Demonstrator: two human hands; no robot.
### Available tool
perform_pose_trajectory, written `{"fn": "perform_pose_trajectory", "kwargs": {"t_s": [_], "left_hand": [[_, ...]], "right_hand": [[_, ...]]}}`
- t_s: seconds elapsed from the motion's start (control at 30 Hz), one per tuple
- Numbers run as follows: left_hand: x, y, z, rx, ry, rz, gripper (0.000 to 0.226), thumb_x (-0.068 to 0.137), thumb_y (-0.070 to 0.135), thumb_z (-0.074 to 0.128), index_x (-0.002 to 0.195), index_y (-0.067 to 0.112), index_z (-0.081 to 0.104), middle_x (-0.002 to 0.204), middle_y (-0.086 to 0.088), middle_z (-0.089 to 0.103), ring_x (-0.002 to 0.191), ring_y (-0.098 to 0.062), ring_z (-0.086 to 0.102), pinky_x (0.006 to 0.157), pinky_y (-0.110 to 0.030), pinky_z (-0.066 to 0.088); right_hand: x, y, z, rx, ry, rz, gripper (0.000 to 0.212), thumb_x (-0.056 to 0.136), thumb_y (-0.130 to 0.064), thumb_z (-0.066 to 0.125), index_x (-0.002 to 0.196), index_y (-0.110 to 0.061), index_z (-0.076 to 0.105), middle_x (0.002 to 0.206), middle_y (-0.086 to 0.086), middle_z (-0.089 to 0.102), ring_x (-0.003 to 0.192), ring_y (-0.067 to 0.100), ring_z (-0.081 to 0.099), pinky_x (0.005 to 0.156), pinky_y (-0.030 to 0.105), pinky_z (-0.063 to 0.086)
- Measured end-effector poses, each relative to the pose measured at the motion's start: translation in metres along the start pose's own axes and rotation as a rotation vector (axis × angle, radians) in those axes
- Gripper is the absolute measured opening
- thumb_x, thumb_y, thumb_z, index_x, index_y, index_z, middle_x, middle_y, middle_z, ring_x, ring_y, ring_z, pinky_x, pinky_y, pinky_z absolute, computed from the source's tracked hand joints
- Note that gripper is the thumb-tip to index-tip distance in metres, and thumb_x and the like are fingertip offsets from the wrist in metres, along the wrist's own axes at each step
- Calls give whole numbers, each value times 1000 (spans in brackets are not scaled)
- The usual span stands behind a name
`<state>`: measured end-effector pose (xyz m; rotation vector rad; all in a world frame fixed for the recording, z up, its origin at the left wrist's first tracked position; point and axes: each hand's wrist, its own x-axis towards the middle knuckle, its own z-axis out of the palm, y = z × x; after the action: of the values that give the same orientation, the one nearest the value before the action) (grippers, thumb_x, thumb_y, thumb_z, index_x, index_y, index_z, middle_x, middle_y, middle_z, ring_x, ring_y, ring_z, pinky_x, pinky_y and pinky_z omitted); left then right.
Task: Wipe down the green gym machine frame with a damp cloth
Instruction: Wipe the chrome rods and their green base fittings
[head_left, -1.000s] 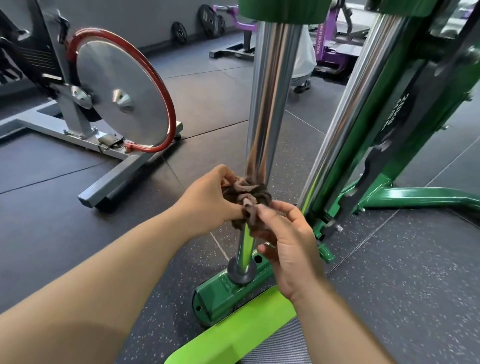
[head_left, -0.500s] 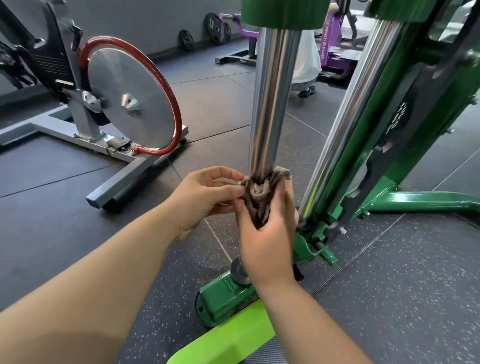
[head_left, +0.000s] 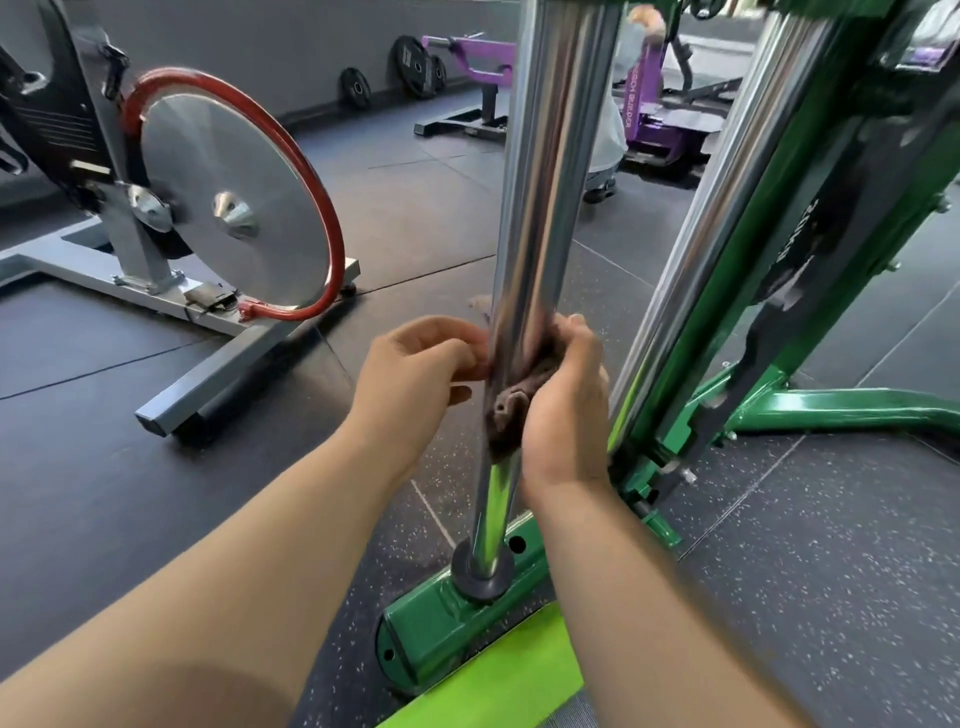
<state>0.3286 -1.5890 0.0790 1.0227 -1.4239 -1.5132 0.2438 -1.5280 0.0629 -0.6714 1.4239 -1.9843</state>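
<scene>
Against chrome post (head_left: 540, 182), cloth (head_left: 511, 415) (right hand (head_left: 563, 415) gripping)

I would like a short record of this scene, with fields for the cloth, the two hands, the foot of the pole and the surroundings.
cloth: brown cloth, bunched against the chrome pole
right: right hand grips the cloth on the pole's right side
left: left hand, fingers curled at the pole's left side, seemingly pinching the cloth's other end
pole foot: black collar on the green base
surroundings: spin bike to the left; purple machine behind
</scene>
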Motion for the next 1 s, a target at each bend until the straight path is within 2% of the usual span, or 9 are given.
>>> {"fn": "perform_pose_trajectory", "kwargs": {"t_s": [0.2,0.3,0.4,0.53,0.6,0.73,0.83,0.93,1.0], "left_hand": [[13,-21,8,-226,53,-37,26,87,-8,46,78,7,66,61,1,66,56,-6,59,54,-15,49],[18,-26,-7,-132,-21,-39,29,89,-7,46,81,9,68,67,1,70,61,-8,61,60,-18,49],[24,-29,-20,-88,-27,-47,35,93,-6,44,80,14,69,73,1,72,67,-9,64,67,-22,50],[16,-51,-18,-46,-71,-100,37,93,-6,44,79,16,70,74,1,72,70,-11,65,69,-23,50],[10,-67,-11,-43,-136,-119,35,90,-11,44,80,12,69,74,-1,71,69,-11,65,67,-22,54],[10,-76,-8,32,-124,-73,45,85,-16,39,74,16,68,70,5,70,66,-5,63,67,-20,52],[20,-72,-18,48,-5,14,47,82,-17,37,69,16,68,69,5,71,66,-4,62,60,-16,50],[23,-82,-15,25,68,15,44,80,-16,36,70,14,66,68,6,69,67,-7,60,57,-15,48],[18,-101,-2,17,27,-43,44,76,-18,35,69,12,66,67,-2,66,64,-13,57,52,-19,47]], "right_hand": [[5,28,-18,-88,-154,270,41,100,-38,28,82,-12,54,64,10,44,50,21,41,43,22,33],[14,3,-11,148,-259,117,40,99,-37,29,89,-8,56,70,13,48,53,21,44,44,21,36],[23,17,-8,21,-167,23,45,95,-38,33,77,-8,61,68,14,52,57,24,45,46,25,35],[9,66,-19,-160,-6,210,32,87,-39,36,67,-16,47,66,17,41,52,24,38,47,33,28],[5,72,-27,-93,-55,328,36,94,-37,33,77,-12,53,72,18,44,56,25,42,48,29,33],[11,53,-30,241,-203,109,47,106,-33,17,132,-20,54,93,16,65,80,26,59,63,32,51],[13,70,-30,63,-158,75,64,107,-46,15,97,-17,72,69,7,62,58,21,53,53,27,46],[16,98,-30,-88,-117,200,77,96,-67,23,69,-12,69,77,12,71,77,36,66,84,41,54],[15,110,-34,-101,-108,325,86,77,-87,35,84,-8,67,86,27,61,86,41,60,97,50,50]]}}
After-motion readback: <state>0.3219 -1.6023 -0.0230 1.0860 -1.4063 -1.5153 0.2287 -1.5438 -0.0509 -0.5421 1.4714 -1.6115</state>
